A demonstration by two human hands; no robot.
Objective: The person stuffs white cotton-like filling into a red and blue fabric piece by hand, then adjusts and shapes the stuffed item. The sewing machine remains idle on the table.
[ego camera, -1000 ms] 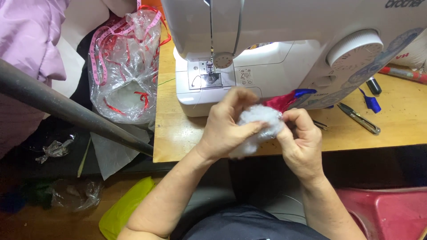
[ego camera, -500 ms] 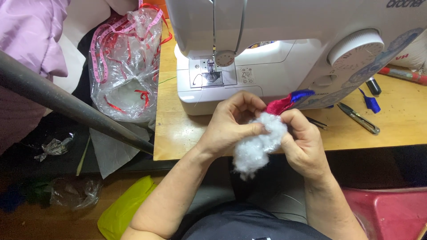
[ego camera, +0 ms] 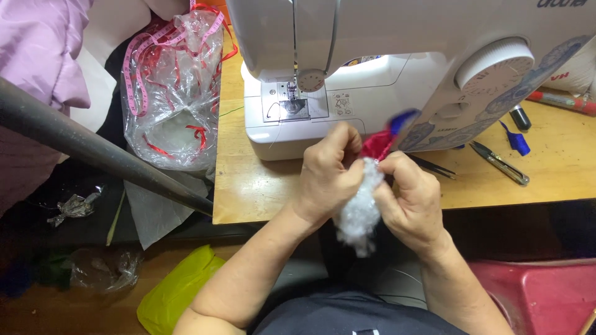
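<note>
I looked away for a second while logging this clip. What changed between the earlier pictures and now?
The white stuffing, bunched between both hands a second ago, now hangs lower below them. The left hand and right hand keep their grip on it and on the red fabric. The sewing machine, snips and plastic bag stayed put.

Sewing workshop, sewing machine [ego camera: 397, 68], thread snips [ego camera: 500, 163]
</note>
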